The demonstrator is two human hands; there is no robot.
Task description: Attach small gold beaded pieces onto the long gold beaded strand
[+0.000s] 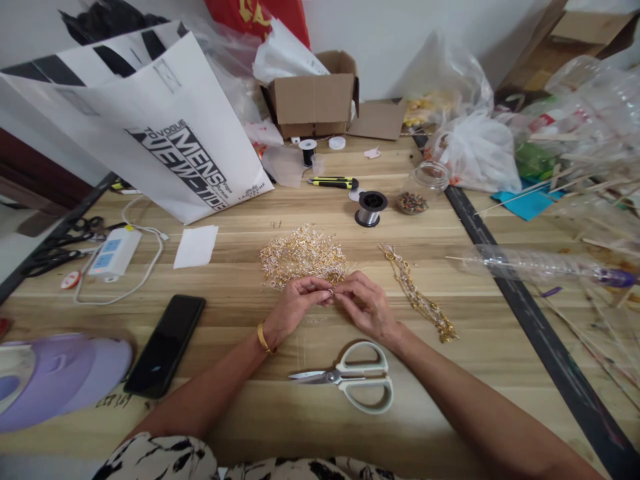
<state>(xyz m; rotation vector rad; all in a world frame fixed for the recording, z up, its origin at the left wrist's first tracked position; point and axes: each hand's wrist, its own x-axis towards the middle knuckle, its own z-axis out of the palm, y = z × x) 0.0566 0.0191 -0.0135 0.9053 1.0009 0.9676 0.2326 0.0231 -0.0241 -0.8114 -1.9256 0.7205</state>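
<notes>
My left hand (295, 307) and my right hand (369, 310) meet at mid-table, fingertips pinched close together. Between them shows a tiny shiny ring-like piece (331, 292), too small to name surely; the left fingertips grip it. What my right fingertips pinch is hidden. Just beyond both hands lies a loose pile of gold and silver jewelry pieces (303, 257). A thin pale strand (316, 321) rests below the fingers. Right of my right hand stretches a bundle of gold and silver chains (420, 297). White-handled scissors (333, 377) lie nearer me, blades pointing left.
Farther back are a wire spool (370, 215), a box cutter (333, 182), a black thread spool (307, 157) and a jar of beads (413, 201). A phone (167, 343), power strip (114, 253) and large paper bag (200, 133) occupy the left. Plastic bottles and sticks crowd the right.
</notes>
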